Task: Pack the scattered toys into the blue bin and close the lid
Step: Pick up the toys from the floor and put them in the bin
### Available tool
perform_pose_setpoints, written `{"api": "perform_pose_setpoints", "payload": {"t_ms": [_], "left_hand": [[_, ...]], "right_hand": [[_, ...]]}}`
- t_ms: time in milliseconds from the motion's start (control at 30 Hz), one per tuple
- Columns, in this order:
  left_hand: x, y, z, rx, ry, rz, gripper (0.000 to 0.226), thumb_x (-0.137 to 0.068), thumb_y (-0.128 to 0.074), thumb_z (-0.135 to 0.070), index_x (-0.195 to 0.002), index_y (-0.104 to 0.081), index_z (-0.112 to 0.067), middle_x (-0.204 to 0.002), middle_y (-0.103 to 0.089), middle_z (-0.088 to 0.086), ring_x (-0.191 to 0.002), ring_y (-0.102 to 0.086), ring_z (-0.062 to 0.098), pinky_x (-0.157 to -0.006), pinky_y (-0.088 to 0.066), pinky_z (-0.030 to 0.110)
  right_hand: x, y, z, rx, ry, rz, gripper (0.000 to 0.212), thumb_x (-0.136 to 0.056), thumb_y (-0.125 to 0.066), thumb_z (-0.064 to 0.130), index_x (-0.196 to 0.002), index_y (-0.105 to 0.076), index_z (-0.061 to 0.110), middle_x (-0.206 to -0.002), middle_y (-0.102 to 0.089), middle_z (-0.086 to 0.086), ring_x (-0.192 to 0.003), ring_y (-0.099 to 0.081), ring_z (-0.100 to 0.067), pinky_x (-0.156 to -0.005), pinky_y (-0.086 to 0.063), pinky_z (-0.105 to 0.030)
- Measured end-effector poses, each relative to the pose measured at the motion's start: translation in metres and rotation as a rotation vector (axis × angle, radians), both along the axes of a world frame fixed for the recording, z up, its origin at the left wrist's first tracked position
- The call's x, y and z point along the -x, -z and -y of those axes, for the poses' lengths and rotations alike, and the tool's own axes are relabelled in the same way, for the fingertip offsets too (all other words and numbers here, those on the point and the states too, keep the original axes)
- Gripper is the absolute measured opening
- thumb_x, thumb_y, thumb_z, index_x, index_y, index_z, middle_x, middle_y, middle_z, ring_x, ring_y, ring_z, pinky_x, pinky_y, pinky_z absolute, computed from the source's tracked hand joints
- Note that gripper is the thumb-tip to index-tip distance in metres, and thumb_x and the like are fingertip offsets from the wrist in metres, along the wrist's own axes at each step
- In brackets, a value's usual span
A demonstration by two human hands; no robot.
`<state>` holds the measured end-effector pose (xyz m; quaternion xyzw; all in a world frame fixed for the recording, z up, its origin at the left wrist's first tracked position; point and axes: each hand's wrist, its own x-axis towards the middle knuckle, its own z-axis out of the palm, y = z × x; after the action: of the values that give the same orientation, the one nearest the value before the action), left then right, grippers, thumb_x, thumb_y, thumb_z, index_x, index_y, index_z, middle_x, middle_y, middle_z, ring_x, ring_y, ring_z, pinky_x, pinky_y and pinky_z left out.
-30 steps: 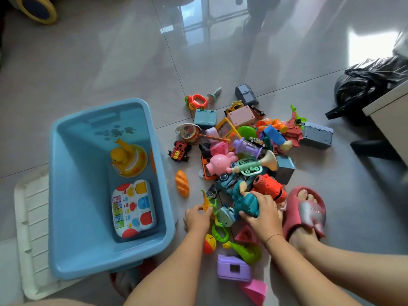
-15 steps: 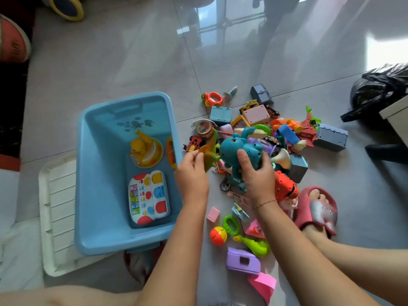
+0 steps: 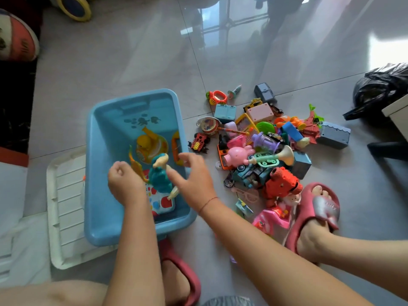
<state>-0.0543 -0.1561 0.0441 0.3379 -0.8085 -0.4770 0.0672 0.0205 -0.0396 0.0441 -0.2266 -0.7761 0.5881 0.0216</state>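
Observation:
The blue bin (image 3: 92, 164) stands open on the floor, with a yellow duck toy (image 3: 146, 144) and a keyboard toy (image 3: 163, 203) inside. Over the bin a teal dinosaur toy (image 3: 160, 176) is in the air beside my right hand (image 3: 192, 180), whose fingers are spread and off it. My left hand (image 3: 125, 184) is curled, with an orange-green toy (image 3: 135, 165) at its fingertips; whether it grips it is unclear. The white lid (image 3: 64, 206) lies left of the bin. The toy pile, with a pink pig (image 3: 238, 154) and a trumpet (image 3: 273, 159), lies to the right.
My feet in red slippers rest by the pile (image 3: 313, 208) and below the bin (image 3: 181, 274). A black bag (image 3: 382, 89) and a furniture corner (image 3: 397, 115) are at the right. A basketball (image 3: 15, 38) sits far left.
Both hands lifted the teal and orange-green toys from the pile and carried them left over the bin. My right hand has opened and let go of the teal toy.

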Motion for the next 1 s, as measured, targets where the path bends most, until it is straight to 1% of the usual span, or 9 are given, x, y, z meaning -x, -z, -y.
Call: {"api": "perform_pose_setpoints", "payload": {"t_ms": [100, 167, 267, 333, 367, 500, 633, 800, 1000], "left_hand": [[-0.018, -0.004, -0.047, -0.023, 0.141, -0.093, 0.034, -0.097, -0.044, -0.024, -0.123, -0.057, -0.007, -0.123, -0.061, 0.007, -0.11, -0.057, 0.021, -0.082, -0.04, 0.015], [-0.036, -0.004, -0.08, 0.006, 0.304, -0.219, 0.029, -0.097, -0.046, -0.018, -0.12, -0.058, -0.003, -0.114, -0.057, 0.007, -0.096, -0.055, 0.014, -0.069, -0.034, -0.002], [-0.072, 0.02, -0.113, 0.078, 0.603, -0.374, 0.022, -0.093, -0.048, -0.011, -0.106, -0.062, -0.002, -0.1, -0.054, 0.003, -0.085, -0.055, 0.016, -0.076, -0.044, 0.007], [-0.096, 0.054, -0.123, 0.122, 0.815, -0.227, 0.017, -0.091, -0.049, -0.009, -0.103, -0.062, -0.007, -0.102, -0.056, 0.005, -0.089, -0.059, 0.026, -0.081, -0.051, 0.036], [-0.107, 0.072, -0.124, 0.14, 0.904, -0.07, 0.019, -0.09, -0.051, -0.01, -0.107, -0.061, -0.01, -0.109, -0.055, 0.006, -0.095, -0.058, 0.028, -0.084, -0.05, 0.043], [-0.132, 0.13, -0.102, 0.302, 1.157, 0.543, 0.056, -0.086, -0.063, -0.02, -0.138, -0.042, -0.02, -0.138, -0.039, 0.006, -0.124, -0.045, 0.028, -0.104, -0.036, 0.036], [-0.134, 0.151, -0.082, 0.393, 1.251, 0.765, 0.062, -0.087, -0.061, -0.026, -0.142, -0.033, -0.024, -0.14, -0.033, 0.009, -0.121, -0.048, 0.033, -0.101, -0.039, 0.038], [-0.131, 0.155, -0.083, 0.465, 1.299, 0.664, 0.033, -0.095, -0.046, -0.022, -0.128, -0.049, -0.017, -0.129, -0.048, 0.013, -0.112, -0.055, 0.035, -0.091, -0.043, 0.037], [-0.104, 0.089, -0.122, 0.132, 1.11, 0.21, 0.024, -0.092, -0.055, -0.015, -0.116, -0.059, -0.015, -0.108, -0.061, 0.006, -0.099, -0.058, 0.024, -0.076, -0.041, 0.026]], "right_hand": [[-0.019, 0.029, -0.061, -0.225, 0.189, -0.016, 0.041, -0.075, -0.069, 0.025, -0.111, -0.06, 0.008, -0.108, -0.058, -0.011, -0.103, -0.054, -0.023, -0.095, -0.043, -0.036], [-0.039, 0.053, -0.108, -0.388, 0.286, 0.142, 0.045, -0.073, -0.072, 0.028, -0.112, -0.059, 0.01, -0.113, -0.057, -0.012, -0.109, -0.052, -0.029, -0.096, -0.042, -0.043], [-0.079, 0.082, -0.162, -0.486, 0.325, 0.479, 0.063, -0.072, -0.074, 0.038, -0.127, -0.05, 0.018, -0.13, -0.047, -0.012, -0.122, -0.042, -0.034, -0.102, -0.036, -0.045], [-0.104, 0.098, -0.183, -0.509, 0.294, 0.606, 0.074, -0.069, -0.075, 0.043, -0.133, -0.043, 0.023, -0.137, -0.041, -0.01, -0.129, -0.036, -0.033, -0.106, -0.03, -0.044], [-0.112, 0.104, -0.189, -0.505, 0.265, 0.64, 0.078, -0.068, -0.075, 0.044, -0.135, -0.041, 0.024, -0.139, -0.041, -0.01, -0.13, -0.036, -0.032, -0.107, -0.029, -0.044], [-0.127, 0.118, -0.197, -0.446, 0.215, 0.608, 0.079, -0.069, -0.077, 0.037, -0.137, -0.039, 0.022, -0.138, -0.041, -0.011, -0.129, -0.038, -0.031, -0.106, -0.033, -0.044], [-0.123, 0.123, -0.199, -0.46, 0.248, 0.635, 0.079, -0.07, -0.075, 0.038, -0.138, -0.037, 0.024, -0.136, -0.042, -0.011, -0.126, -0.042, -0.033, -0.104, -0.035, -0.046], [-0.122, 0.123, -0.202, -0.526, 0.204, 0.73, 0.077, -0.066, -0.076, 0.048, -0.132, -0.043, 0.027, -0.124, -0.049, -0.012, -0.119, -0.047, -0.033, -0.098, -0.037, -0.045], [-0.103, 0.082, -0.204, -0.429, 0.467, 0.554, 0.061, -0.06, -0.079, 0.048, -0.108, -0.056, 0.019, -0.11, -0.054, -0.014, -0.101, -0.056, -0.035, -0.085, -0.043, -0.04]]}}
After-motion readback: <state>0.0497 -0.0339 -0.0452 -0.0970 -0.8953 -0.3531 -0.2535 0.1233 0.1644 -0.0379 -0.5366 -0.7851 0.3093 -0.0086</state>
